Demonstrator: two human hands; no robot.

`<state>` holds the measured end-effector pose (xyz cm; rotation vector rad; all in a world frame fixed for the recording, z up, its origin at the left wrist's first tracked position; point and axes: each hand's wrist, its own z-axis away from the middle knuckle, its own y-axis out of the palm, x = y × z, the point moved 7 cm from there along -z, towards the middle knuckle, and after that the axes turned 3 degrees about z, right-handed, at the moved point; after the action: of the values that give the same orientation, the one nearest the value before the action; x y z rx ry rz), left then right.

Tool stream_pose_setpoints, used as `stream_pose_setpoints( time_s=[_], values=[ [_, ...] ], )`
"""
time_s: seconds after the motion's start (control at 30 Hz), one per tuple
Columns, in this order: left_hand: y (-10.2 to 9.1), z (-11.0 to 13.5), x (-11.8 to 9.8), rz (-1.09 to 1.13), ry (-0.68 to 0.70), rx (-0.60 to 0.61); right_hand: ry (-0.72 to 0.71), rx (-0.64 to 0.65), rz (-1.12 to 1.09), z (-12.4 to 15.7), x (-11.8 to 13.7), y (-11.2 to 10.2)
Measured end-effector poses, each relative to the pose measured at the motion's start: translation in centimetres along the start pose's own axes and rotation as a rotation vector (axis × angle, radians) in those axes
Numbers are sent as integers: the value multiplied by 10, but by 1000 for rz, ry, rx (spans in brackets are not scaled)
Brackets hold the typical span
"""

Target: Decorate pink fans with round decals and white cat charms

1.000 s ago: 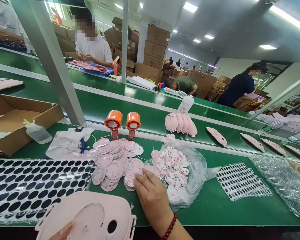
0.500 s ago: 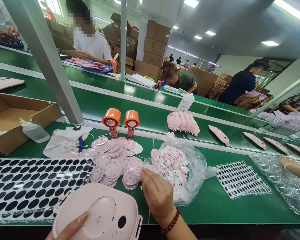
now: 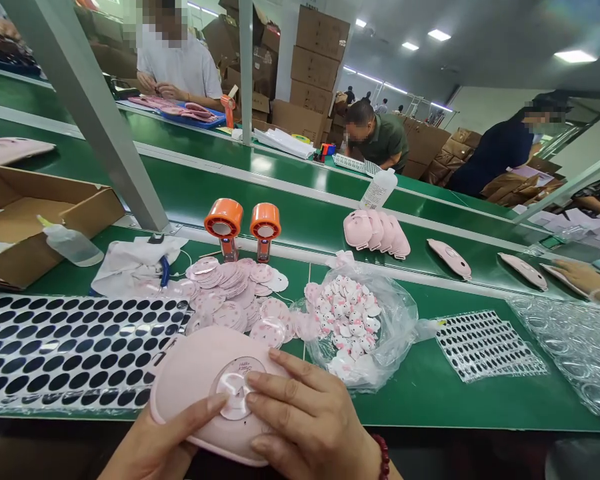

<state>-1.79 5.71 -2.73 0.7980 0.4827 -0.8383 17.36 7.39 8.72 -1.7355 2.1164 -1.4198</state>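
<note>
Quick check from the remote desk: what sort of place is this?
Probably a factory assembly line: there is a pink casing in hand over green conveyor belts, a co-worker in a white T-shirt at the next belt, and stacked cardboard cartons behind.

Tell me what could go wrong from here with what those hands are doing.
The clear round disc sits right under the fingers on the pink case, so it might end up smudged or off-centre. The left hand and right hand have the case out at the edge of the green belt, so a slip could drop it. The loose pink discs lie just beside the case and could get knocked.
</note>
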Motion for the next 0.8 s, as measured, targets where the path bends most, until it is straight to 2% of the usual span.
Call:
stream_pose_setpoints(
  time_s=[0.17,0.3,0.43,0.5,0.57,0.67,0.73,0.8],
  values=[
    [10,13,-8,-19,46,-70,55,-28,-104,4,-2,-2],
    [12,11,-6,-7,41,-50,93,-56,-164,4,-2,-3],
    [12,7,-5,42,-40,-143,4,-50,4,2,7,-7],
    [20,7,-10,29,-11,-98,-41,-42,106,3,12,-7],
    [27,7,-13,16,24,-46,-19,-63,74,4,12,-6],
    [32,9,-14,21,41,-39,120,-227,-48,10,2,-7],
    [35,10,-14,19,46,-39,300,-334,-31,17,-12,-5],
    [39,11,-14,14,49,-33,542,-319,-96,24,-30,4]
  ],
)
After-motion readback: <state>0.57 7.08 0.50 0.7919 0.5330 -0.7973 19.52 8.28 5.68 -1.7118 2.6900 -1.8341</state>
